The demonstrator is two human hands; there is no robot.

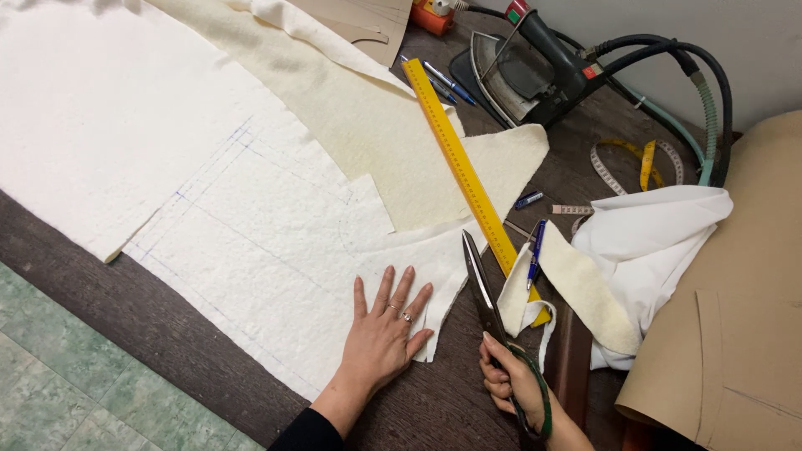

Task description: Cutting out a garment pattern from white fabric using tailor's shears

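Fingers [393, 288] of the left hand [383, 334] spread wide and press flat on the white fleecy fabric sheet [251, 225] marked with faint blue pen lines, near its cut lower edge on the dark wooden table [167, 326]. Beside it, the right hand [511, 382] curls closed around the green handles of long steel scissors [484, 296], blades nearly together, pointing away along a yellow ruler [458, 159]. A blue pen [535, 253] lies just right.

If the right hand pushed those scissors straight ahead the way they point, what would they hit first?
Probably the white fabric: the scissors in the right hand point up the table, their tip right at the fabric's edge beside the yellow ruler.
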